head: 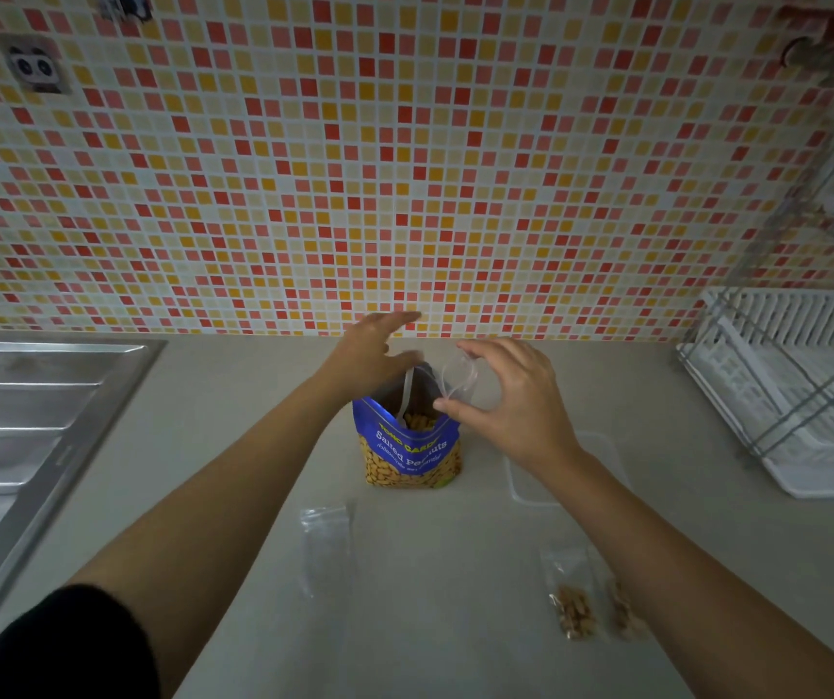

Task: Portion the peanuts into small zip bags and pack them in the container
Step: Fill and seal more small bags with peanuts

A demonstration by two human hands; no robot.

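A blue bag of salted peanuts (pixel 412 449) stands upright and open on the counter near the wall. My left hand (pixel 372 348) hovers behind the bag's mouth with its fingers straight. My right hand (pixel 510 398) pinches a small clear zip bag (pixel 457 378), open-mouthed, beside the peanut bag's top. An empty clear zip bag (pixel 326 544) lies in front of the peanut bag. Two zip bags with peanuts (pixel 573 602) lie at the front right, partly under my right forearm. A clear shallow container (pixel 530 489) sits right of the peanut bag, mostly hidden by my right arm.
A steel sink drainboard (pixel 26 436) fills the left side. A white dish rack (pixel 803 391) in a wire frame stands at the right. The mosaic-tiled wall (pixel 404 169) rises right behind the peanut bag.
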